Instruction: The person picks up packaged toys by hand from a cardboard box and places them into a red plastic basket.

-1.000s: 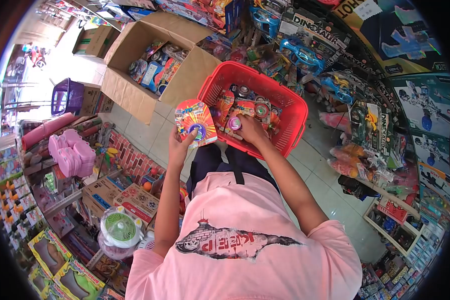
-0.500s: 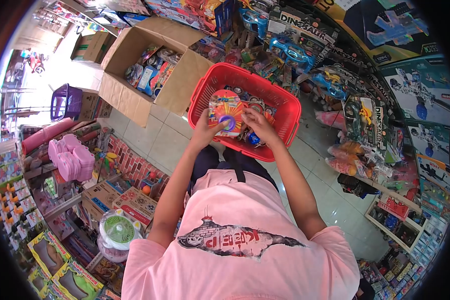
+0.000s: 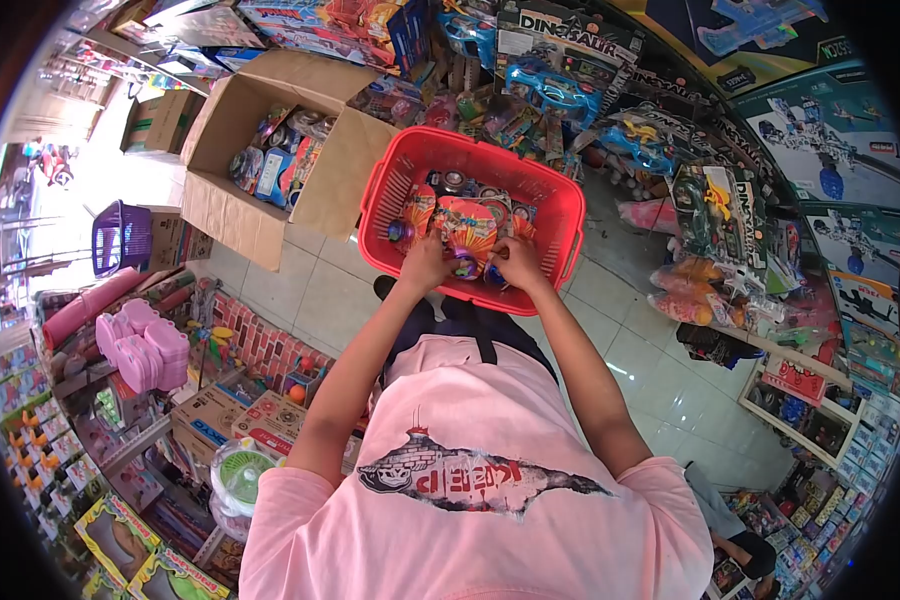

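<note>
A red plastic basket stands on the tiled floor in front of me, with several carded toys inside. My left hand reaches over its near side, closed at the lower edge of an orange and yellow toy card that bears a purple round toy. To the right, my right hand is inside the basket among the toys, its fingers bent together near a blue round toy. Whatever is between those fingers is too small to make out.
An open cardboard box with packaged toys stands left of the basket. Dinosaur toy packs line the far right side. Pink plastic items and cartons are at left. Another person is at the lower right.
The toy card has gone down from above the basket in among the other toys, with my left hand following. My right hand has also lowered. The view has shifted slightly.
</note>
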`<action>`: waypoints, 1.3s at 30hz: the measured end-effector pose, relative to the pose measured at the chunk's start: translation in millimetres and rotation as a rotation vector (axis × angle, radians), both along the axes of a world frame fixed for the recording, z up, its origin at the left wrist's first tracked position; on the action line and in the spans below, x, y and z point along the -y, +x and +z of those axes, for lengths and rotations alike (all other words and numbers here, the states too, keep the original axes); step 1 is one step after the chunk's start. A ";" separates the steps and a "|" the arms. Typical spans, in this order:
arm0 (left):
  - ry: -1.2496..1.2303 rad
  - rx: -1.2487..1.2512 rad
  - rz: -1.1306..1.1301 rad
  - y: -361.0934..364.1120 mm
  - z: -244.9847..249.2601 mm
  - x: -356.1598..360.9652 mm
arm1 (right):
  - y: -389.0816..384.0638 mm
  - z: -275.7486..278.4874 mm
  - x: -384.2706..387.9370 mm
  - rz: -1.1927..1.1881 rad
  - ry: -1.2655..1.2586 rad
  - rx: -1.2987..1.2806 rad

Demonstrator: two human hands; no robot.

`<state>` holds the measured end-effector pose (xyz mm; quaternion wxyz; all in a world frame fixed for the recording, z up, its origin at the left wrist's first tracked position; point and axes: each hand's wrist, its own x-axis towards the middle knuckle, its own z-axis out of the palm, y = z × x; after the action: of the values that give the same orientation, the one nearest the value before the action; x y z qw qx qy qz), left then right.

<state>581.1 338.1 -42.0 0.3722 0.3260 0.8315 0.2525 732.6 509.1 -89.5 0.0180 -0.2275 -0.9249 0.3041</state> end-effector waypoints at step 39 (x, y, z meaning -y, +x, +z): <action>-0.423 0.706 0.987 126.0 -156.1 408.2 | 104.6 -135.2 68.7 0.064 -0.539 0.990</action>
<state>707.1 -70.1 -198.1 0.5198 -0.2784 0.7430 0.3167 837.2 440.4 -224.7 -0.4861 -0.3114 -0.7189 0.3871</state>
